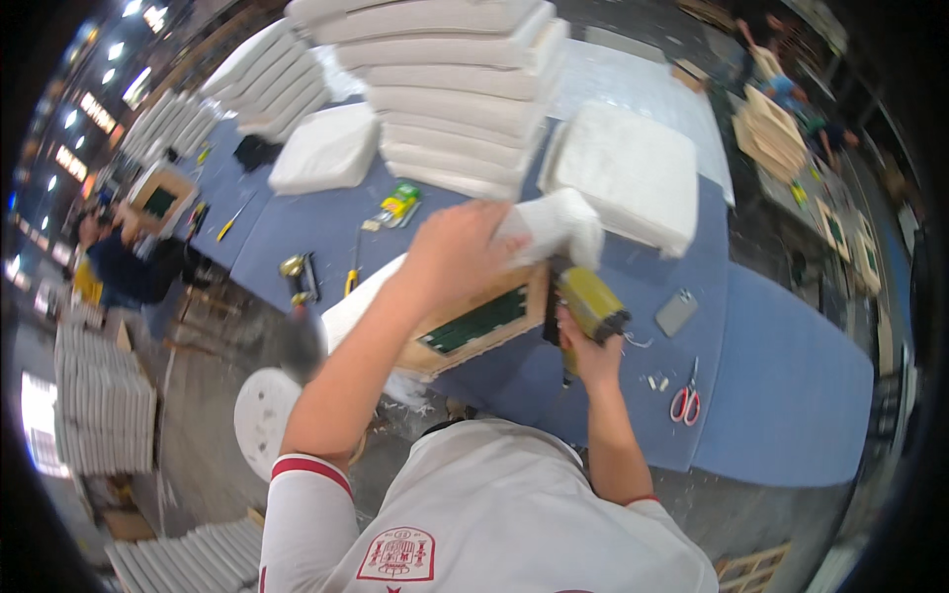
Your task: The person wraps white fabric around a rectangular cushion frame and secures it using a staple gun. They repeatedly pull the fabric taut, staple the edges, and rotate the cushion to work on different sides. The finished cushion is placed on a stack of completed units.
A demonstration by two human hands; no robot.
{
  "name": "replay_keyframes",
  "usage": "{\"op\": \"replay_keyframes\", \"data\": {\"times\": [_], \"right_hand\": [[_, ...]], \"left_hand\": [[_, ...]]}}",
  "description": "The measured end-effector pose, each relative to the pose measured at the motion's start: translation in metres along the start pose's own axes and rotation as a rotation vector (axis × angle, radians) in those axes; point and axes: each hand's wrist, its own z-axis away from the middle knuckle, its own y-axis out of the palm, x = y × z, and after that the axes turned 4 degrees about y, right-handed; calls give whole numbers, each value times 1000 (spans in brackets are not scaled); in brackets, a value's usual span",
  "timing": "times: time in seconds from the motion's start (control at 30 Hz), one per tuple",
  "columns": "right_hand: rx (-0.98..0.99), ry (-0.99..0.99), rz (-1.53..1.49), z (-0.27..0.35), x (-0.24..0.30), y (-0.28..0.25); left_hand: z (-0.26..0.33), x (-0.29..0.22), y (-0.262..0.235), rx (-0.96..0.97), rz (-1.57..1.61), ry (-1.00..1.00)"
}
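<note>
A seat cushion [563, 219] is tilted up on the blue table in front of me, its white padding around a wooden frame [536, 299] with a dark green panel in the middle. My left hand [463, 247] grips the padding along its upper edge, fingers bent over it and slightly blurred. In my right hand [593, 354] is a yellow-green and black staple gun [593, 302], its nose against or very close to the frame's right side. The exact contact point is hidden.
Tall stacks of white cushions [450, 99] stand at the back, with another white cushion [628, 173] at the right. Red-handled scissors [685, 403], a phone [676, 313], a screwdriver [352, 275] and another staple gun [297, 277] lie on the table. A round stool [265, 420] stands left; other people work farther off.
</note>
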Motion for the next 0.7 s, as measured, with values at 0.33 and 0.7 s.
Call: {"op": "replay_keyframes", "data": {"times": [0.33,0.7], "right_hand": [[67,-377,245,-5,24,4],[89,-514,855,52,-17,-60]], "left_hand": [[-47,1,41,258,-112,-136],[26,-59,46,93,13,-81]]}}
